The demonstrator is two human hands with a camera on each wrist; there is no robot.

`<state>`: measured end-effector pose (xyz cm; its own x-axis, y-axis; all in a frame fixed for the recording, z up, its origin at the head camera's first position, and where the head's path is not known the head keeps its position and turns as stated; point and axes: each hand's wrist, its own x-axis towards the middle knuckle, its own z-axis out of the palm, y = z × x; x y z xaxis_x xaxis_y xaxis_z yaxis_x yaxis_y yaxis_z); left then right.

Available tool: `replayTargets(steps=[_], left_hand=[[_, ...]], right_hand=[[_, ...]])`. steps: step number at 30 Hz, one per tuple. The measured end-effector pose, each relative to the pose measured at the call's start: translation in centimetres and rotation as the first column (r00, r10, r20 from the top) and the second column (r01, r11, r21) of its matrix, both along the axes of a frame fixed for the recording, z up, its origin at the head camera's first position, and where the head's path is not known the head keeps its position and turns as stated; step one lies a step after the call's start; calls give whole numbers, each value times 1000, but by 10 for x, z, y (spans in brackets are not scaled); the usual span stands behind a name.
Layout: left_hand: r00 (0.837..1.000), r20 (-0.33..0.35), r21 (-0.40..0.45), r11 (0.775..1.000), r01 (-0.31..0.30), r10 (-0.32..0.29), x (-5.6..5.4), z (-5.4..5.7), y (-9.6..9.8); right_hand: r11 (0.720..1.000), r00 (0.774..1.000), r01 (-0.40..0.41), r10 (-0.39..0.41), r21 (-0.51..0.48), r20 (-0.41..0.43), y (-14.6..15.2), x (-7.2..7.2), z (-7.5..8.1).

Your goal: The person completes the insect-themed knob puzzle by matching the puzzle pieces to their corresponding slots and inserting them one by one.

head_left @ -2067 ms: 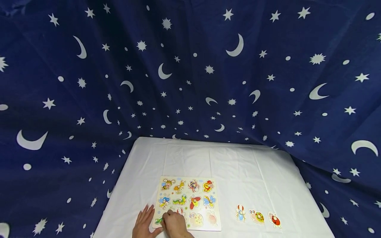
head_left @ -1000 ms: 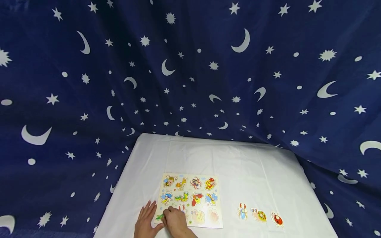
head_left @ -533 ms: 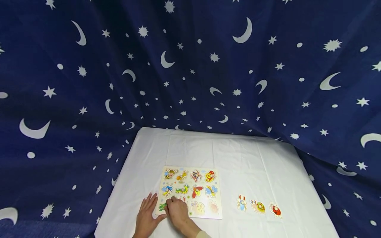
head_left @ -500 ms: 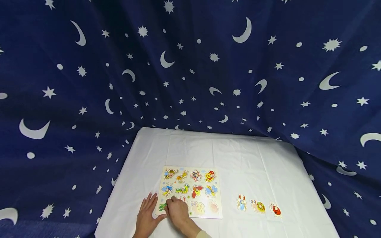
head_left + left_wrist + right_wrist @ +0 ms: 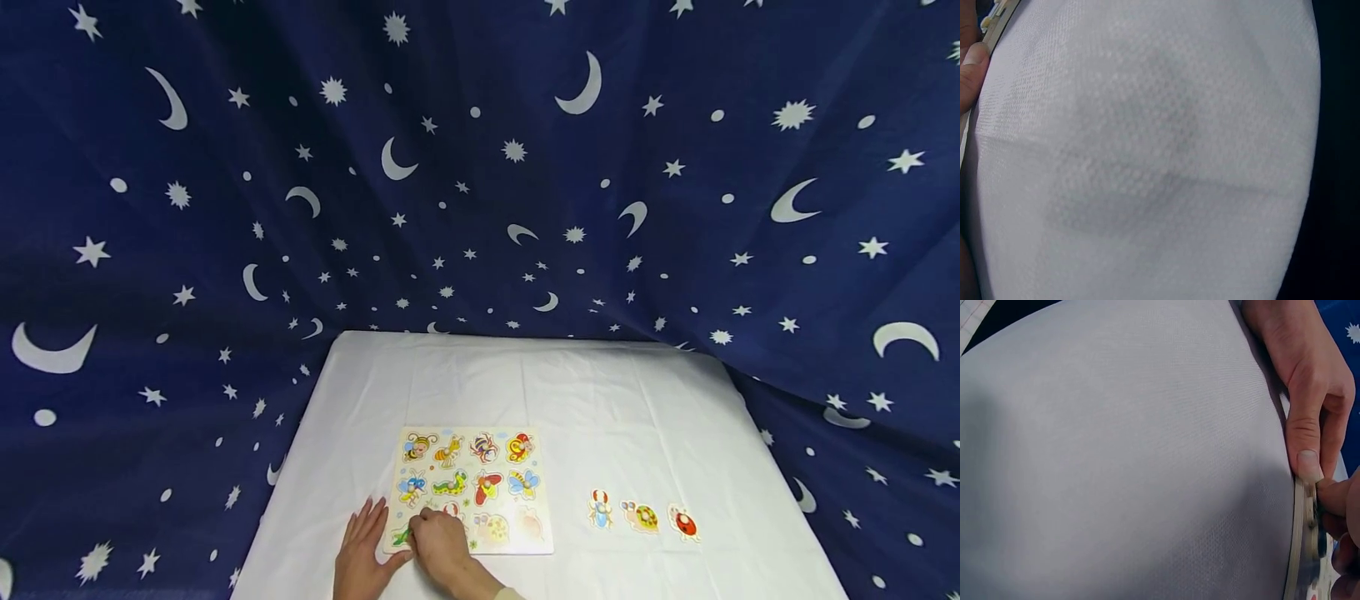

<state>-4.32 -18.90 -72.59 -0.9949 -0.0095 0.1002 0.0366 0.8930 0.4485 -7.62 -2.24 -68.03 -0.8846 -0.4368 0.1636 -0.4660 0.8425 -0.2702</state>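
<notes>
A cream wooden knob puzzle board (image 5: 542, 540) with colourful insect pieces lies on the table in the head view. My right hand (image 5: 444, 546) is over its lower left part, fingers curled and pinching a green insect puzzle piece (image 5: 401, 537) at its slot; the hand hides much of that piece. My left hand (image 5: 362, 557) lies along the board's left edge, fingers straight, thumb at the near corner. In the right wrist view the left hand (image 5: 1313, 394) has its thumb on the board's edge, close to the right hand's fingers (image 5: 1335, 499).
To the board's right lie three loose pieces: a blue stag beetle (image 5: 600, 510), a snail (image 5: 641, 517) and a red ladybird (image 5: 684, 523). The printed snail slot (image 5: 491, 528) and ladybird slot (image 5: 528, 524) show bare. A white cloth (image 5: 615, 417) covers the table; a dark blue starry curtain (image 5: 480, 200) surrounds it.
The head view has shifted slightly. Both hands stay at the board's lower left corner, the right one still at the green insect piece. The loose pieces have not moved.
</notes>
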Motion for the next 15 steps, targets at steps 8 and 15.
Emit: replayTargets(steps=[8,15], left_hand=[[995,99,9,1000,-8,7,-1,2,-1],[991,133,1,1000,1,-1,-1,7,0]], right_hand=[[1000,999,3,-2,-30,39,-2,0,-4],[998,999,11,-10,-57,31,0,0,-5]])
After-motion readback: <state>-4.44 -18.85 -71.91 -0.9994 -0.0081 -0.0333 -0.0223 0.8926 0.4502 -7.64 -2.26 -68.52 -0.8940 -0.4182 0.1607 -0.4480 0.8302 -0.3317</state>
